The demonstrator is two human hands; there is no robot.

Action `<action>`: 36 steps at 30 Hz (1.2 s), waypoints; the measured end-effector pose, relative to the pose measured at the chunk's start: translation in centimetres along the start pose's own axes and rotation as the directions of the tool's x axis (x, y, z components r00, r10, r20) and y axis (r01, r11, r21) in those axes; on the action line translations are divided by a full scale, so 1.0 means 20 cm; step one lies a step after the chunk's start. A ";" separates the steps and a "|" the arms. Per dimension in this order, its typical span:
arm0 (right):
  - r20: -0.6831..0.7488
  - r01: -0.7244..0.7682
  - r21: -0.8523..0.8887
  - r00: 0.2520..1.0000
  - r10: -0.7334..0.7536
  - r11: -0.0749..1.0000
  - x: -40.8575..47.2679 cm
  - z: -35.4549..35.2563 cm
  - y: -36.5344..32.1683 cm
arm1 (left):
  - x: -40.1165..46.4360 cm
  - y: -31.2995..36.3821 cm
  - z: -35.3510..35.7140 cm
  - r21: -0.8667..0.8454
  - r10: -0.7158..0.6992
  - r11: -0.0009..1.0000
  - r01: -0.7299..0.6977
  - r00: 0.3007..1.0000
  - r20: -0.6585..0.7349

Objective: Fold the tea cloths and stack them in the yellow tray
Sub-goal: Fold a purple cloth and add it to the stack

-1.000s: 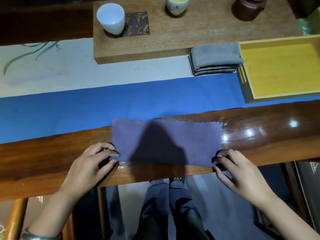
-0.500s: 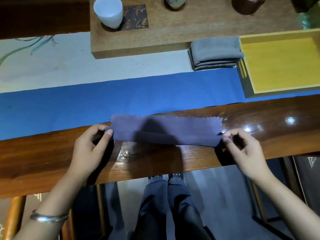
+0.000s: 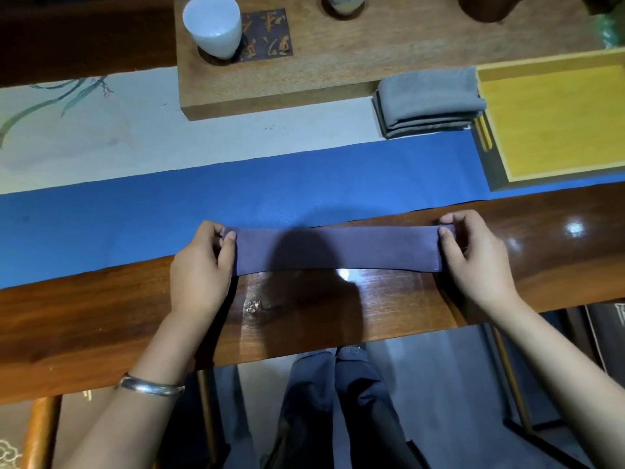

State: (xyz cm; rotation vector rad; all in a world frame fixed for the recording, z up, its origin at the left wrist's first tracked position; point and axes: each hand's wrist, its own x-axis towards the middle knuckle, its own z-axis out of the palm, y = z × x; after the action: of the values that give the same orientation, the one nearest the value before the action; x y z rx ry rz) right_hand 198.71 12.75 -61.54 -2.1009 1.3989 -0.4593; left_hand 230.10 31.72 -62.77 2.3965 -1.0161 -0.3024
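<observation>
moved: purple cloth (image 3: 338, 249) had its near edge at the table lip a second ago, now that edge is carried up and over to the far edge, so it lies as a narrow doubled strip; both hands went forward with it
cloth position: strip lies across the boundary of blue runner (image 3: 135, 218) and bare wooden table (image 3: 101, 316), long side left to right, flat so the fold can be squared
left hand (image 3: 199, 269): thumb and fingers pinch the strip's left end, pinning both layers together so edges line up
right hand (image 3: 473, 258): same pinch on the right end, fingers curled over the far corner; the two hands pull apart slightly, likely to keep the strip taut
step: first lengthwise fold looks done, next probably folding end to end
folded stack (image 3: 429, 99): grey cloths already folded, sitting just left of the tray, touching or nearly touching its wall, not in it
yellow tray (image 3: 541, 66): far right, nothing visible inside, within easy reach for stacking
background: white cup (image 3: 214, 27) on raised wooden board (image 3: 338, 62), away from the folding area
</observation>
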 end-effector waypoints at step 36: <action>0.157 -0.349 0.386 0.937 0.312 0.854 -0.21 0.36 -0.58 | -0.12 0.38 0.02 -0.659 -0.183 0.737 0.149 0.983 0.018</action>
State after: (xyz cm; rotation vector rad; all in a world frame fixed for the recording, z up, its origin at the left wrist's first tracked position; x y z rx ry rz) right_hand 209.58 21.88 -59.71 -1.4903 1.4317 -0.4633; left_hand 223.73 28.85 -59.02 1.8200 -0.5328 -0.5619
